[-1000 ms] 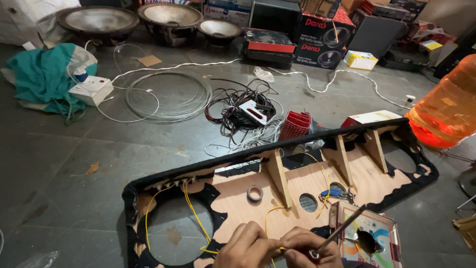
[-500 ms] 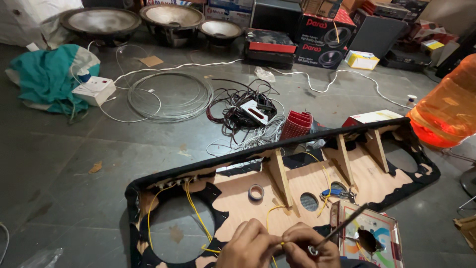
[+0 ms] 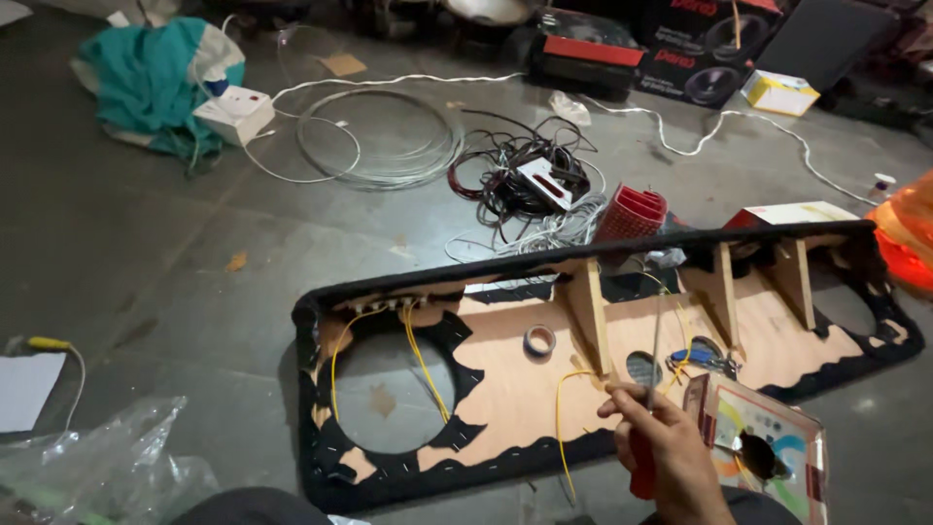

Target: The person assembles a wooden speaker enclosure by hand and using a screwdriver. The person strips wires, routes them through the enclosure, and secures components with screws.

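The right hand (image 3: 671, 452) grips a red-handled screwdriver (image 3: 649, 408) above the wooden speaker panel's (image 3: 505, 389) near black edge; bare floor (image 3: 194, 282) lies leftward. Left hand is unseen.

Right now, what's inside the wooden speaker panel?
Inside the panel: yellow wires, a tape roll, wooden ribs, a big round cutout. The right hand holding a screwdriver hides part of it.
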